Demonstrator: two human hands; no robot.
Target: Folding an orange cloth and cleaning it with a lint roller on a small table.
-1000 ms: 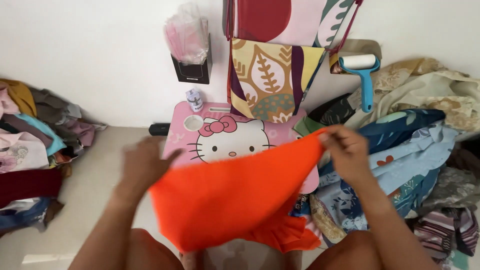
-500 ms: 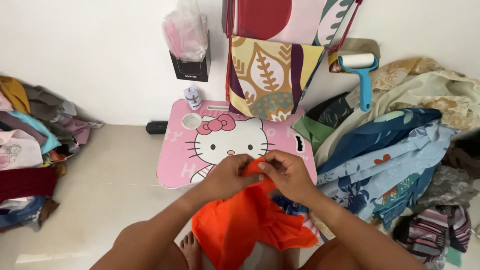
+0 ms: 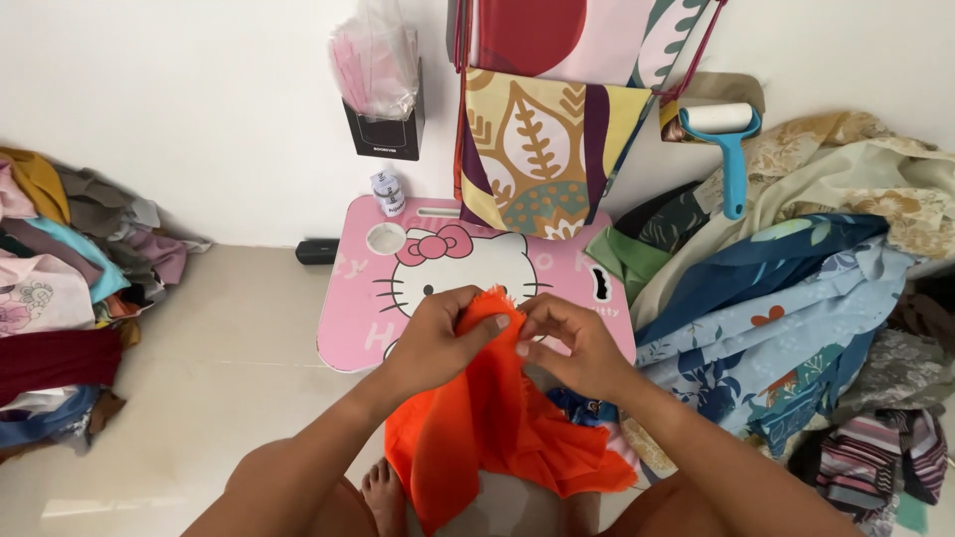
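The left hand (image 3: pixel 438 333) and the right hand (image 3: pixel 575 343) meet in the middle of the frame. Both sets of fingers are pinching the top edge of an orange cloth (image 3: pixel 487 428). The thumbs and first fingers are pressed tight on the edge, and the two hands almost touch. The cloth hangs down from the hands to the lower middle of the frame, over the person's legs. Its lower end is bunched up, so its full shape is hard to make out.

Just behind the hands is a small pink counter (image 3: pixel 358 318) with a cat face on it. The hands cover its near edge.

There is open floor (image 3: pixel 229 328) at the left of the counter. Farther left, a pile of clothes (image 3: pixel 60 298) runs off the frame. At the right, a big heap of blue flowered cloth (image 3: pixel 776 318) lies right beside the counter, so there is little room there. A striped cloth (image 3: pixel 875 457) is cut off at the lower right.

A leaf-patterned cloth (image 3: pixel 537 149) hangs over the back of the counter. A blue lint roller (image 3: pixel 724 139) leans in the upper right. A bare foot (image 3: pixel 383 492) peeks out under the orange cloth.
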